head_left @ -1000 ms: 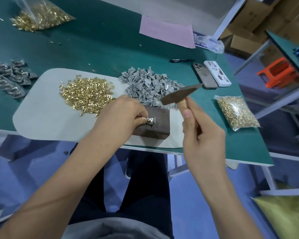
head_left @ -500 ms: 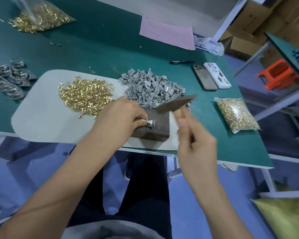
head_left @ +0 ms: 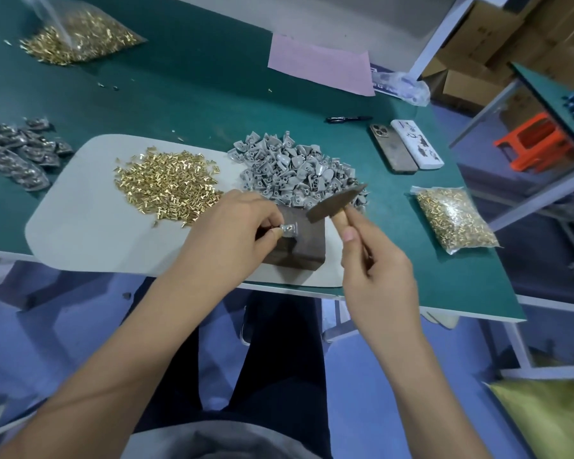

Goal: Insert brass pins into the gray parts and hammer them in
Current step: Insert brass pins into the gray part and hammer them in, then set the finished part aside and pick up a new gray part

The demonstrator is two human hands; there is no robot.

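Here one left hand [head_left: 232, 233] pinches one gray part [head_left: 289, 228]; right-hand fingers [head_left: 362, 250] grip one hammer [head_left: 337, 203].

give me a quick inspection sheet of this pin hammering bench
surface: green bench top with a pale grey mat at its near edge
job's things: loose heap of brass pins and heap of grey plastic parts on the mat; one grey part sits on a dark wooden block; small hammer raised above it
clutter: two bags of brass pins, dark metal pieces, pink sheet, two phones, black pen-like tool
grippers: left hand pinches the part; right hand grips the hammer handle
cables: nothing seen
surroundings: cardboard boxes, orange stool
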